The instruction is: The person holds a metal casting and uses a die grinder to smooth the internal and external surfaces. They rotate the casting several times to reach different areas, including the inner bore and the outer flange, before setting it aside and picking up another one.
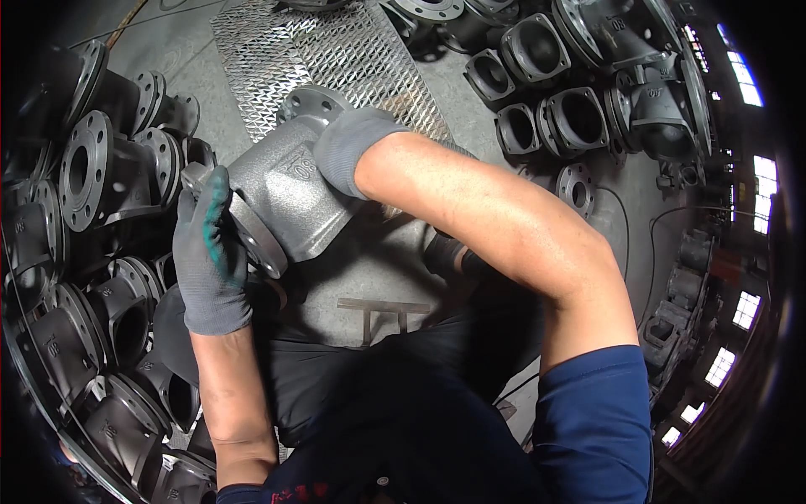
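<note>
Left side's looking pretty jammed: grey flanged castings are crowding in beside the left hand. The right forearm is blocking the way to the valve casting from the right. Past it, the textured metal sheet is offering a low lane between piles. Nearer in, some floor is giving room, but a metal bar is getting in the way.

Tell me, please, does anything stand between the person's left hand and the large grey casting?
Nothing visible does, except the grey glove itself: the left hand appears to rest against the flange at the left end of the casting.
</note>
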A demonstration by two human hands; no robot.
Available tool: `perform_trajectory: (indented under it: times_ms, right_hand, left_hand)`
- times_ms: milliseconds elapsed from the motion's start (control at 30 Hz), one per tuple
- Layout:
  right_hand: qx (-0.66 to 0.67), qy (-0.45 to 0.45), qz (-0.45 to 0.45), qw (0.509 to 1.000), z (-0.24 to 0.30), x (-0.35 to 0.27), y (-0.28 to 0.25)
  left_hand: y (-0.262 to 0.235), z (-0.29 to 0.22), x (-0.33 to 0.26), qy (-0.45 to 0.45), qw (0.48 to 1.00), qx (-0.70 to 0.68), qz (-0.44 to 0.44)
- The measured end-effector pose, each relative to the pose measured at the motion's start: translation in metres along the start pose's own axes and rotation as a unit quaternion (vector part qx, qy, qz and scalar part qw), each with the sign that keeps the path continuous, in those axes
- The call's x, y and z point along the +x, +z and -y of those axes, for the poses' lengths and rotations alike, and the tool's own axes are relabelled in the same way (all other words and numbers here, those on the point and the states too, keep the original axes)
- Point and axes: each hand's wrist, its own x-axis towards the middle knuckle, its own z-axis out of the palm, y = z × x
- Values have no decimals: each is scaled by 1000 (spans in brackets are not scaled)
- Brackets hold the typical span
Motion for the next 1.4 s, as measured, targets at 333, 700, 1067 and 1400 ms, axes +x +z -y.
perform_trajectory:
  times_ms: [333,700,1067,1400]
  right_hand:
    - [269,118,-95,951,-61,-94,67]
    - [488,91,-201,844,-55,-107,153]
    - [681,98,-171,705,-29,-94,166]
    - [861,78,-173,473,64,-55,139]
  left_hand:
    - [-8,4,0,-358,773,-518,-75]
    - [-17,0,-13,-385,760,-513,-103]
    - [-12,-16,-15,-400,744,-522,-117]
    - [4,-62,-48,-213,938,-263,-71]
